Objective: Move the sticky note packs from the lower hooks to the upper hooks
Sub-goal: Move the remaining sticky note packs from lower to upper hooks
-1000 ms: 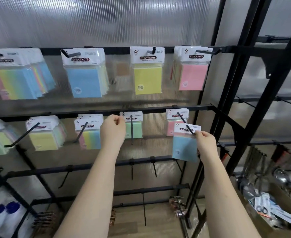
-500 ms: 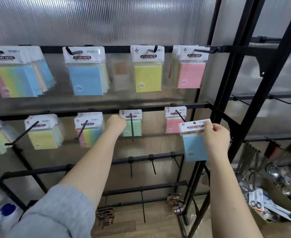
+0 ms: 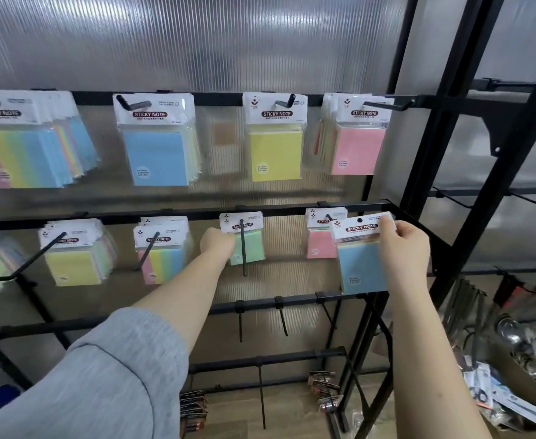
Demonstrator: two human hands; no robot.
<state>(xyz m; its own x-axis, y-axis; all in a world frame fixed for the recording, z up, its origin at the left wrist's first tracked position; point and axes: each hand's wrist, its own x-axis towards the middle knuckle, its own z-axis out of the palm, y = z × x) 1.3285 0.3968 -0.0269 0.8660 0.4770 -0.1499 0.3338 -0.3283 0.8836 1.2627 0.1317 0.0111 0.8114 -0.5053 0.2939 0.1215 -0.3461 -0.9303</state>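
My right hand (image 3: 406,248) pinches the white header of a blue sticky note pack (image 3: 363,267), held free in front of the lower right hook, where pink packs (image 3: 320,240) hang. My left hand (image 3: 217,245) is curled at the left edge of a green pack (image 3: 250,245) on the lower middle hook; its fingers are hidden. More lower packs hang to the left: multicolour (image 3: 162,253) and yellow (image 3: 73,259). The upper hooks carry multicolour (image 3: 22,150), blue (image 3: 156,150), yellow (image 3: 276,147) and pink packs (image 3: 358,144).
Bare black hooks (image 3: 240,321) stick out from the rails below. The rack's black uprights (image 3: 418,153) stand just right of my right hand. A cardboard box with scissors (image 3: 513,394) sits at the lower right. Battery packs (image 3: 194,407) hang near the floor.
My right hand has pulled the blue pack off the lower right hook and carried it right and slightly up. My left hand has stayed at the green pack.
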